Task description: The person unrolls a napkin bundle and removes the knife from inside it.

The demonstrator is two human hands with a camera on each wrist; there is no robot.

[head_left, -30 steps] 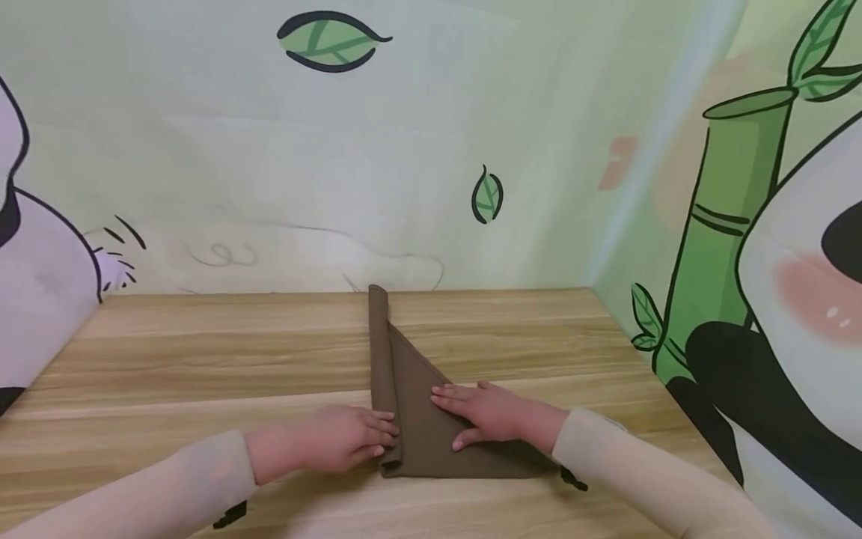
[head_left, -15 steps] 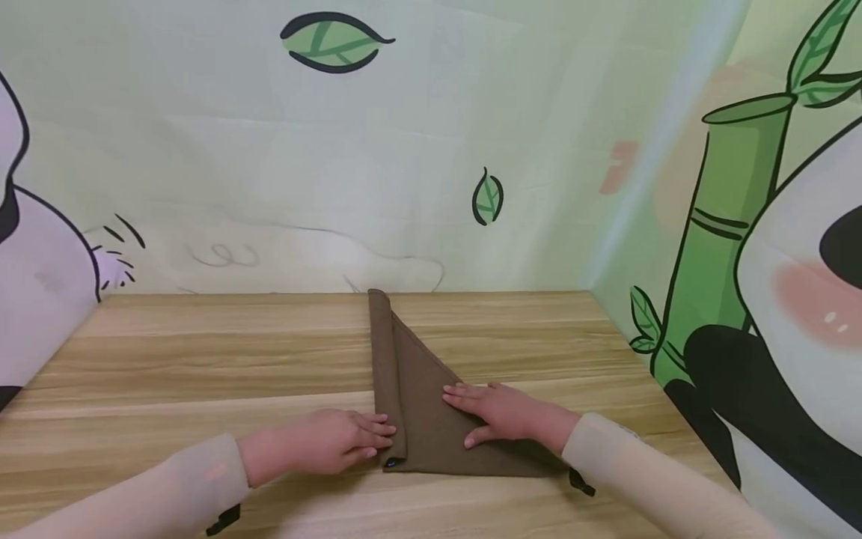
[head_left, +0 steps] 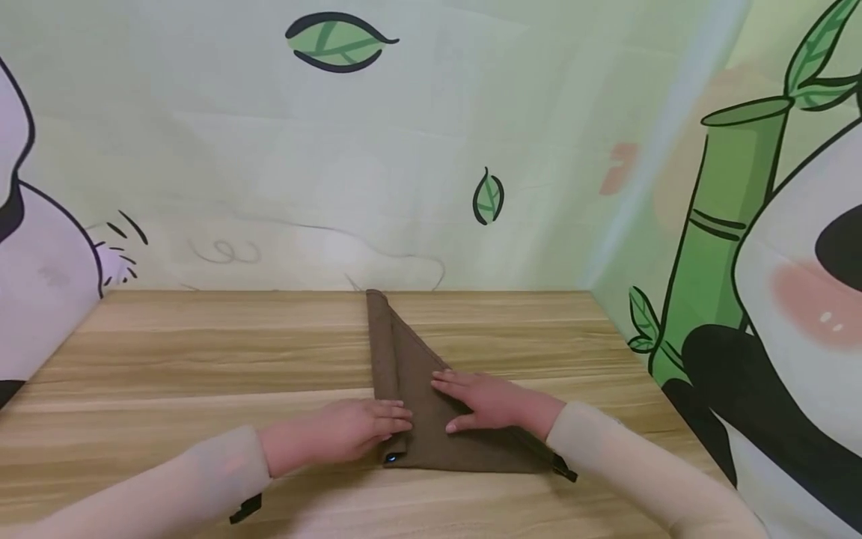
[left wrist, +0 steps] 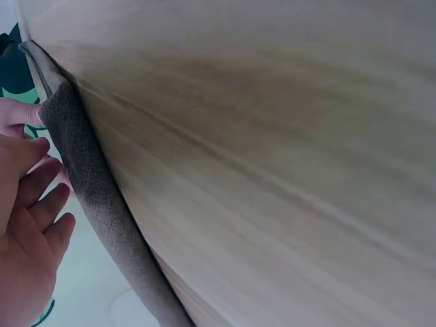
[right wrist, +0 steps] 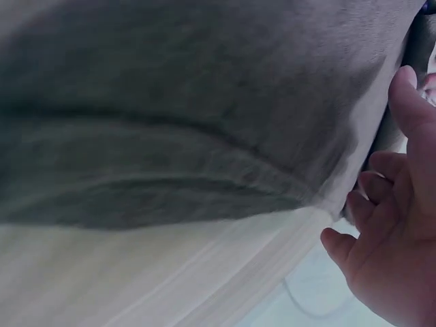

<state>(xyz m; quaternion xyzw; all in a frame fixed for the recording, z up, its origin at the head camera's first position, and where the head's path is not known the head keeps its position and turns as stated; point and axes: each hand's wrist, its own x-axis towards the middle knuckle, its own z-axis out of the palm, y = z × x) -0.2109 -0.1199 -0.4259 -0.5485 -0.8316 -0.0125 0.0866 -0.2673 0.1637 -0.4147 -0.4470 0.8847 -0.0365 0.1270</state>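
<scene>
A brown cloth (head_left: 471, 453) lies on the wooden table, its right part a triangle with a slanted far edge. Along its left side runs a narrow rolled edge (head_left: 382, 359), with a small shiny blue spot (head_left: 392, 457) inside its near end; what that is I cannot tell. My left hand (head_left: 340, 428) rests its extended fingers across the roll near that end. My right hand (head_left: 488, 402) lies spread on the triangle, close to the slanted edge. The right wrist view shows loose folds in the cloth (right wrist: 204, 82) beside the right hand (right wrist: 395, 231).
The wooden table (head_left: 202, 352) reaches back to a pale green wall (head_left: 337, 165) painted with leaves. On the right side wall are a painted bamboo stalk (head_left: 720, 224) and a panda (head_left: 795, 299). The far tip of the roll lies at the table's back edge.
My left hand has shifted right and slightly forward over the roll. The right hand went a little right, then back left and forward. The blue spot has come into view.
</scene>
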